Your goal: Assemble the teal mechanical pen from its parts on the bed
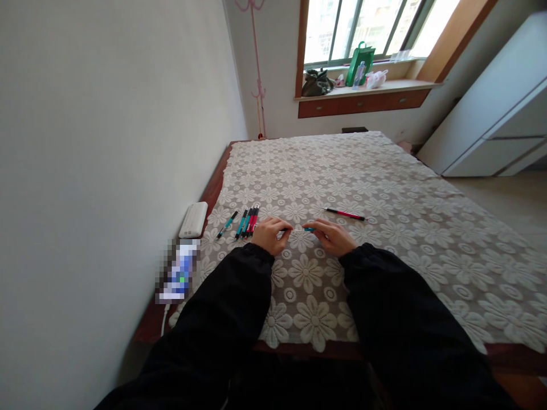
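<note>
I see teal pen (308,229) held level between both hands, long axis left-right | left hand (272,234) fingers pinch one end, right hand (332,236) fingers the other | just above lace-covered worktop (384,188) | red pen (344,214) beyond

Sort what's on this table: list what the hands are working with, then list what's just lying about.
In hand:
- teal pen, held between the left hand and the right hand
- row of teal and red pens beside the left hand
- single teal pen
- red pen

Lying about:
- white power bank
- bags on the window sill
- lace tablecloth
</note>
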A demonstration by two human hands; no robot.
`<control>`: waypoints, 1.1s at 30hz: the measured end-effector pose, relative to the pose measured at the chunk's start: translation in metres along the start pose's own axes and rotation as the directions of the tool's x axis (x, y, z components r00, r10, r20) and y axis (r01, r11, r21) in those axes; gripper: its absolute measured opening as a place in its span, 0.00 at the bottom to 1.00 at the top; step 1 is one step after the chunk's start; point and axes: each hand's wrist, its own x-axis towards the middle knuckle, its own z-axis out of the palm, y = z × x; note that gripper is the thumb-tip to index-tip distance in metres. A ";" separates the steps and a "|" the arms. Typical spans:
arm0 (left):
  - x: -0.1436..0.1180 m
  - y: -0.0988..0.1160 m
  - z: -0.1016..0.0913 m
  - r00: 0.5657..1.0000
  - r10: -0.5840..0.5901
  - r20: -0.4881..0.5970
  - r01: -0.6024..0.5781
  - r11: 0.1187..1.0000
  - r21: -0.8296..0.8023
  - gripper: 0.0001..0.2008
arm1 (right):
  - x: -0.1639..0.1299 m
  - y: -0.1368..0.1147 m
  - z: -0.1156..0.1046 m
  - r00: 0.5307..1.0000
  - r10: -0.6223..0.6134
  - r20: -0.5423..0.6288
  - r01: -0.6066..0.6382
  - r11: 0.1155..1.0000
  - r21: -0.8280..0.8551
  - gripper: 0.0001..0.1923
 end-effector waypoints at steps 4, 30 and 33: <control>0.000 -0.001 -0.001 1.000 -0.013 -0.004 0.013 1.000 0.000 0.06 | -0.001 0.003 -0.003 0.999 0.015 -0.035 -0.016 0.999 -0.031 0.18; -0.004 -0.010 0.013 0.994 0.073 0.076 -0.048 0.957 -0.285 0.13 | 0.001 -0.010 0.017 0.999 -0.018 0.041 0.015 0.998 0.063 0.11; -0.004 -0.010 0.015 0.997 0.050 0.063 -0.029 0.953 -0.301 0.14 | 0.002 -0.011 0.017 0.998 -0.035 0.044 0.032 0.997 0.072 0.10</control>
